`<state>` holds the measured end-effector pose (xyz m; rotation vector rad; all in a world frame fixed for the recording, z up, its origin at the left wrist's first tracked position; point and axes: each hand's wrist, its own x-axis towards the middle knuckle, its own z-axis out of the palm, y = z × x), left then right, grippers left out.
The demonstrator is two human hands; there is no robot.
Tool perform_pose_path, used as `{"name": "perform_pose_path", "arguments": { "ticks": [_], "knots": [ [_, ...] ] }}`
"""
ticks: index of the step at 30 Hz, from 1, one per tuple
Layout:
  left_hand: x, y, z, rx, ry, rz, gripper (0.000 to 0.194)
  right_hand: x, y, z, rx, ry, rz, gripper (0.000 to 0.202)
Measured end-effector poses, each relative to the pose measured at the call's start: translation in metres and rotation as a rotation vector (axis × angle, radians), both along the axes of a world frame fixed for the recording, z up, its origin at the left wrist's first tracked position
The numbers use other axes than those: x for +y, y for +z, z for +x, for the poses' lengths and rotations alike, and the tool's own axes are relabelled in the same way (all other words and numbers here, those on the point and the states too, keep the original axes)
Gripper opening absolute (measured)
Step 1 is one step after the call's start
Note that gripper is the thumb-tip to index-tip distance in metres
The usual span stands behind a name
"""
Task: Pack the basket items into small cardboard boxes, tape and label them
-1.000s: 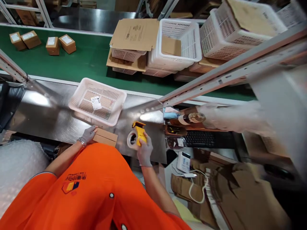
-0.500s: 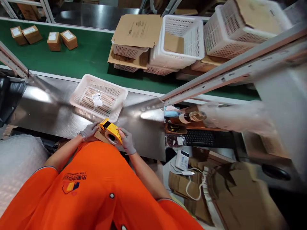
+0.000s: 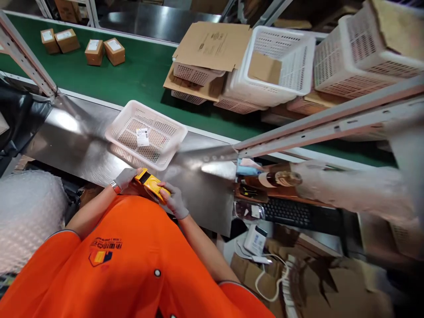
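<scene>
My right hand [image 3: 175,202], in a grey glove, is wrapped round a yellow tape dispenser [image 3: 153,183] close to my orange shirt. On the other side, my gloved left hand [image 3: 126,178] is closed on a brown cardboard box [image 3: 135,189], mostly hidden behind the dispenser and my shirt. The dispenser lies against the box. Just beyond both hands, a white plastic basket [image 3: 115,138] sits on the metal table [image 3: 205,194]. A white label [image 3: 142,137] lies in the basket.
Small labelled boxes [image 3: 94,53] stand on the green belt [image 3: 142,79] at the back left. Stacked white baskets [image 3: 281,84] and cardboard occupy its right part. A slanted metal post [image 3: 318,121] crosses the right side, above a bottle [image 3: 265,179] and a keyboard [image 3: 287,211]. Bubble wrap [image 3: 33,216] is at left.
The view has shifted, so the surroundings appear farther right. The tape dispenser has turned, and its round opening no longer shows. Both hands keep their holds.
</scene>
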<state>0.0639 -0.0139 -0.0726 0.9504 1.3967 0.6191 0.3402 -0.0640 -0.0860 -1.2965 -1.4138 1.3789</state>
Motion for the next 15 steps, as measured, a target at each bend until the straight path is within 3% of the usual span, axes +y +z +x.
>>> {"name": "perform_pose_path", "arguments": {
  "ticks": [3, 7, 12, 15],
  "knots": [
    [-0.003, -0.013, 0.004, -0.073, 0.094, -0.030, 0.049, 0.002, 0.006, -0.004, 0.064, 0.062, -0.043, 0.063],
    [-0.002, -0.027, 0.002, 0.030, 0.168, -0.032, 0.041, 0.007, 0.018, -0.006, 0.102, 0.151, -0.074, 0.072],
    [0.009, -0.038, -0.031, 0.251, 0.219, 0.056, 0.039, 0.009, 0.046, 0.011, -0.156, 0.308, 0.035, 0.061],
    [0.010, -0.049, -0.041, 0.374, 0.178, 0.070, 0.045, 0.003, 0.052, 0.026, -0.291, 0.324, 0.031, 0.055]
  ]
}}
